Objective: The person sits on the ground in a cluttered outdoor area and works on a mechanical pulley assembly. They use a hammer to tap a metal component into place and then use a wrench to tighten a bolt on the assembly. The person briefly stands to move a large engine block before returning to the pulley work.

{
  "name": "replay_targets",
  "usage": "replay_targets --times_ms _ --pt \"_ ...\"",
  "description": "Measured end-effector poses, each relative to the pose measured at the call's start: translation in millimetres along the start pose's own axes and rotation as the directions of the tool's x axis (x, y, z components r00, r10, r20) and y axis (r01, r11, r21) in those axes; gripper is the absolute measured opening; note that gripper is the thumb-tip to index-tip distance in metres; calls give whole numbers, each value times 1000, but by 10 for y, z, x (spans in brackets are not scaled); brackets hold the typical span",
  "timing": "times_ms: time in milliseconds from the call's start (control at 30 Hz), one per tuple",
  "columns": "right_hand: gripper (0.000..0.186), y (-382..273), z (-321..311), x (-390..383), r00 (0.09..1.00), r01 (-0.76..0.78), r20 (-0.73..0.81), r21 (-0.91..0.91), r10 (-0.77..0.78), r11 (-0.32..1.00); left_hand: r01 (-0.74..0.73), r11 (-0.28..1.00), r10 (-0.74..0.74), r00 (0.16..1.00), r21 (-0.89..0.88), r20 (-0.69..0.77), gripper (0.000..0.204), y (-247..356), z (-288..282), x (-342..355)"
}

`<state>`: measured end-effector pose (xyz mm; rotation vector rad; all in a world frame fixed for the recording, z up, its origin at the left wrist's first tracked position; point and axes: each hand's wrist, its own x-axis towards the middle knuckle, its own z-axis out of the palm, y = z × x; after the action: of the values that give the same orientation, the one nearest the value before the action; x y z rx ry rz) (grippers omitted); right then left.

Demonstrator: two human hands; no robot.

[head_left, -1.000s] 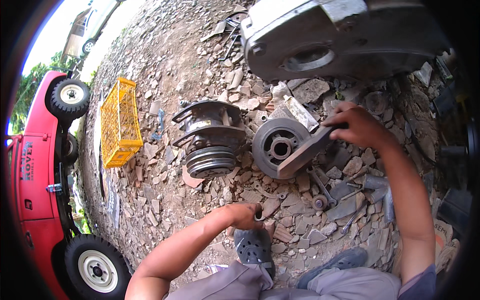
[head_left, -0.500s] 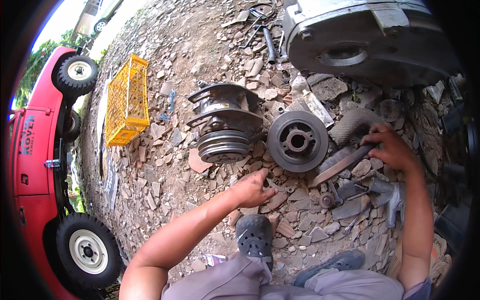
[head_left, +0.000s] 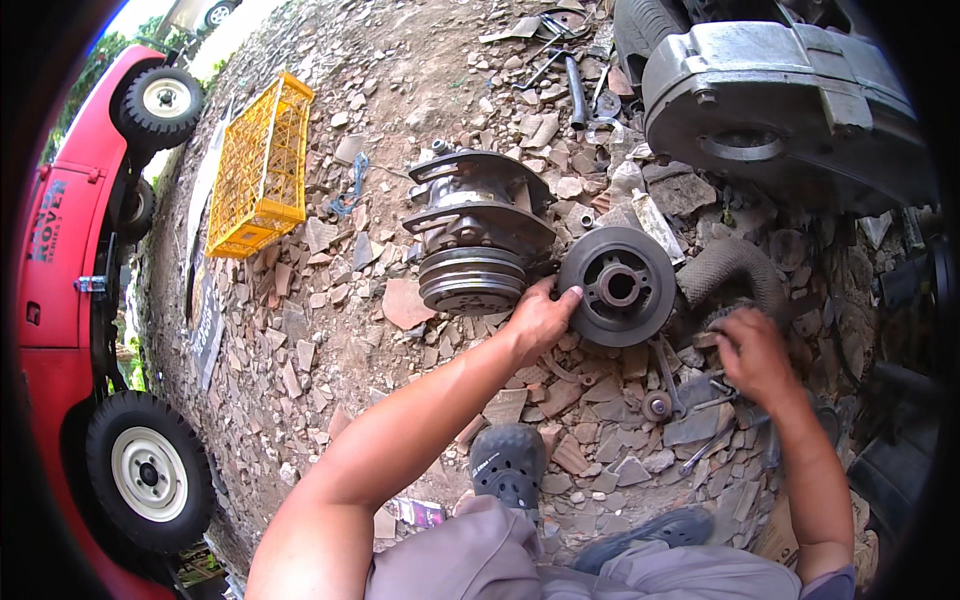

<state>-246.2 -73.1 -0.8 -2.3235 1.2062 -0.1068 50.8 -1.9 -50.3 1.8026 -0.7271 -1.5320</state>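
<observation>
My left hand [head_left: 543, 312] grips the left rim of a round dark pulley [head_left: 640, 305] with a hub in its middle, its thumb on the face. Just left of that lies a metal assembly [head_left: 472, 228] with plates and stacked grooved pulleys. My right hand [head_left: 748, 352], right of the round pulley, is closed on what looks like the flat dark bar [head_left: 713, 336], largely hidden by the fingers and blur. A curved mesh-textured hose [head_left: 732, 268] lies just above this hand. A wrench [head_left: 668, 374] and a small roller [head_left: 656, 405] lie below the pulley.
A large metal housing [head_left: 770, 90] stands at upper right, loose tools [head_left: 574, 90] beside it. A yellow crate [head_left: 256, 165] sits left on the rubble ground [head_left: 340, 390]. A red off-road vehicle [head_left: 60, 290] fills the left edge. My clogged feet [head_left: 507, 465] are below.
My left hand has moved up from the rubble onto the round pulley. My right hand has carried the bar off that pulley to its right. The whole view has shifted too.
</observation>
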Motion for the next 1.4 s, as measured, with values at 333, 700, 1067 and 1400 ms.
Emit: replay_targets --times_ms 333,700,1067,1400 --pt "31 -260 694 -42 906 -194 335 -214 258 958 -68 997 69 997 26 -24 60 104 109 -171" --pt "33 -282 562 46 892 -297 315 -133 324 946 -107 981 116 992 159 -44 61 53 89 -155" --pt "19 -102 -249 89 915 -180 -86 786 394 591 -64 941 96 992 333 -81 58 28 124 -127" --pt "26 -333 75 652 989 -95 -71 392 133 915 -54 952 86 992 301 -93 56 28 153 -127"
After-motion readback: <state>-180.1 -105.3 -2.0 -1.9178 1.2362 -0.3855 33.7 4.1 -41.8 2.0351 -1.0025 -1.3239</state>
